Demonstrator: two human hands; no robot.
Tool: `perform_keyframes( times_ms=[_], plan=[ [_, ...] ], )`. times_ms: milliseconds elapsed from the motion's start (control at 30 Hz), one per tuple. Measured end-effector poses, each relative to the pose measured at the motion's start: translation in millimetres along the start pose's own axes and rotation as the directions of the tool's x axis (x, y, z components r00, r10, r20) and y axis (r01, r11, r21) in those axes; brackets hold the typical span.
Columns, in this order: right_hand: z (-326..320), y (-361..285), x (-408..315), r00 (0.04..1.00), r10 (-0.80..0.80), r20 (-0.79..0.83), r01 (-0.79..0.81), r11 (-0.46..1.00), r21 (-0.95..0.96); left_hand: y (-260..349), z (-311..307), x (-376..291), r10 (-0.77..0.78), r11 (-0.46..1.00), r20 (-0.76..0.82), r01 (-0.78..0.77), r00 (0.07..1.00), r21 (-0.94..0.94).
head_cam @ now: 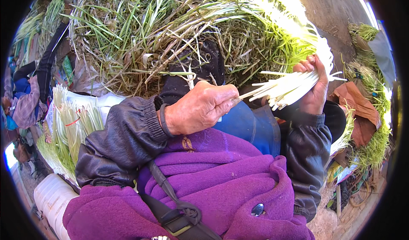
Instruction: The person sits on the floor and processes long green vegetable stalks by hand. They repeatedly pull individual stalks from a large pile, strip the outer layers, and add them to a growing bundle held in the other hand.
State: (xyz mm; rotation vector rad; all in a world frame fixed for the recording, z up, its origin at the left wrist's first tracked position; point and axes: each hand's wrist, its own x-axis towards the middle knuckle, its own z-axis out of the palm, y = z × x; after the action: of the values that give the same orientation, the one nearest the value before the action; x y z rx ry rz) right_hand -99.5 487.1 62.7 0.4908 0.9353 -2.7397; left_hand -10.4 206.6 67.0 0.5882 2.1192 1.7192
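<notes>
Held up at the right, my right hand (314, 86) grips a bunch of long vegetable stalks (289, 88). Their white ends fan out toward the middle, and the green parts trail back over the heap, washed out by bright light. My left hand (201, 107) is closed in front of my chest. Its fingertips pinch one thin pale stalk (244, 95) beside the bunch's white ends. Part of the left hand's grip is hidden behind its own fingers. Both arms wear dark, shiny sleeves.
A large heap of green and dried stalks (137, 39) lies ahead, against my legs. Pale stalks tied with a red band (78, 118) stand at the left, near a ribbed white container (52, 198). More greens (372, 141) and a brown sheet (358, 112) lie right. Another person (27, 99) sits far left.
</notes>
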Motion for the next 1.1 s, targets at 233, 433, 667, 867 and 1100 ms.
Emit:
perform_keyframes(
  times_ms=[233, 433, 667, 867, 1100],
  plan=[
    [-18.8, -29.8, 13.0, 0.997, -0.073, -0.010, 0.072, 0.993, -0.089, 6.1, -1.5, -12.7, -0.106, 0.992, -0.001, 0.106, 0.994, -0.075],
    [-35.5, -74.7, 15.3, 0.993, -0.103, 0.061, 0.087, 0.972, 0.219, -11.4, -22.5, -29.1, -0.290, 0.948, -0.117, 0.302, 0.950, 0.104],
    [-14.8, -37.8, 6.1, 0.993, -0.016, 0.118, -0.019, 0.957, 0.290, -0.5, -28.9, 9.9, -0.135, 0.973, 0.002, 0.133, 0.991, -0.187],
    [-2.7, -19.3, 0.1, 0.994, 0.025, 0.102, -0.051, 0.964, 0.263, 6.0, -0.6, 48.1, -0.038, 0.970, 0.109, 0.062, 0.993, -0.235],
    [-0.5, -10.7, -3.4, 0.995, 0.045, 0.091, -0.064, 0.974, 0.219, 2.6, 5.2, 49.3, -0.088, 0.943, 0.136, 0.126, 0.987, -0.309]
  ],
)
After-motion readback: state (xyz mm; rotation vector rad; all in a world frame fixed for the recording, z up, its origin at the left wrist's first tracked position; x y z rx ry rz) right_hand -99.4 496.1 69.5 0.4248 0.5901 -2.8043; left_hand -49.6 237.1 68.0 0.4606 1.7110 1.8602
